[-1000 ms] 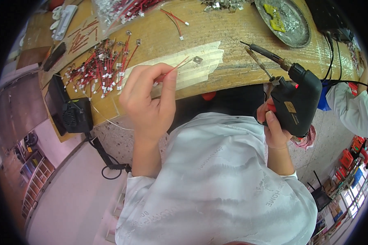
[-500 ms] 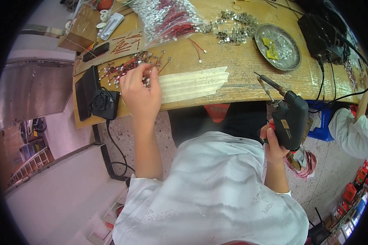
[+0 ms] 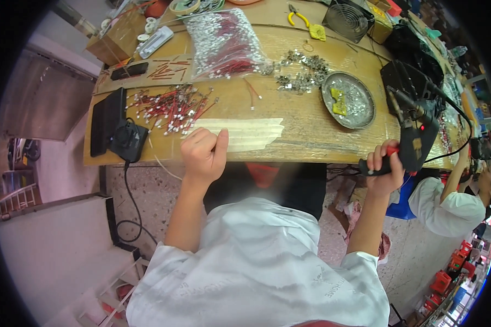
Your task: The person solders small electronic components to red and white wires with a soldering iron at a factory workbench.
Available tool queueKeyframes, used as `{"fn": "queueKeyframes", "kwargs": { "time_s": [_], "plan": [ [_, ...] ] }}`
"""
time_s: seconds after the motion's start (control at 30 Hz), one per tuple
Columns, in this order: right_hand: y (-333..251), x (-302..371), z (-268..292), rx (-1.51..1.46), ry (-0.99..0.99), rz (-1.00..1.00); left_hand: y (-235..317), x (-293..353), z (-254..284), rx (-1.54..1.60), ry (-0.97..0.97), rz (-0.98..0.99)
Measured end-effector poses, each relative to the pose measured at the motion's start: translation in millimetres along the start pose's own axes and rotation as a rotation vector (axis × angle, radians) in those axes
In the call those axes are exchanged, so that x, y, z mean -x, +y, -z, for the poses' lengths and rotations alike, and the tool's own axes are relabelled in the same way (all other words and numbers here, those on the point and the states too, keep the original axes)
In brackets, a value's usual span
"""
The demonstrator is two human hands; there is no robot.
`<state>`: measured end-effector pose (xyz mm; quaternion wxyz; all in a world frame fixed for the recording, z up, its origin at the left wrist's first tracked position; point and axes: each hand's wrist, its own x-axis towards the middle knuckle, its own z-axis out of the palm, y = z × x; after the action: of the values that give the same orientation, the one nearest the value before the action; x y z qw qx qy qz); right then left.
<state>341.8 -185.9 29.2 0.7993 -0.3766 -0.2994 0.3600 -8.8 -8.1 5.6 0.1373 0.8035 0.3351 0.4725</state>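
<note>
My right hand (image 3: 384, 166) is wrapped round the handle of a black soldering gun (image 3: 420, 143), off the table's right front edge. A small red light glows on the gun, and its tip end points up toward the far side. My left hand (image 3: 203, 155) is closed in a loose fist at the table's front edge, beside pale masking tape strips (image 3: 251, 131). Whatever its curled fingers hold, if anything, is hidden. Beyond that hand lies a loose pile of red wires with white connectors (image 3: 172, 106).
A clear bag of red-wired connectors (image 3: 223, 41) lies farther back. Small metal parts (image 3: 303, 71) are scattered beside a round metal dish (image 3: 372, 117) holding a yellow sponge (image 3: 339, 102). At the left stands a small black fan-like device (image 3: 128, 139). Another person (image 3: 447, 207) works at the right.
My left hand has drawn back from the wire pile toward the front edge, its fingers now curled. The soldering gun, in my right hand, has turned and moved right. The view has shifted.
</note>
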Motion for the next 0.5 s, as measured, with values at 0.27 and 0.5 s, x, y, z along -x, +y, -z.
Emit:
{"fn": "queueKeyframes", "kwargs": {
  "time_s": [0.27, 0.5],
  "plan": [
    [13.8, -71.9, 53.0, -0.366, -0.044, -0.051, 7.5, 0.6, -5.7, -0.186, -0.079, 0.016],
    [16.5, -71.2, 59.4, -0.410, 0.013, -0.066, 6.4, -5.3, -4.2, -0.149, -0.219, 0.237]
  ]
}}
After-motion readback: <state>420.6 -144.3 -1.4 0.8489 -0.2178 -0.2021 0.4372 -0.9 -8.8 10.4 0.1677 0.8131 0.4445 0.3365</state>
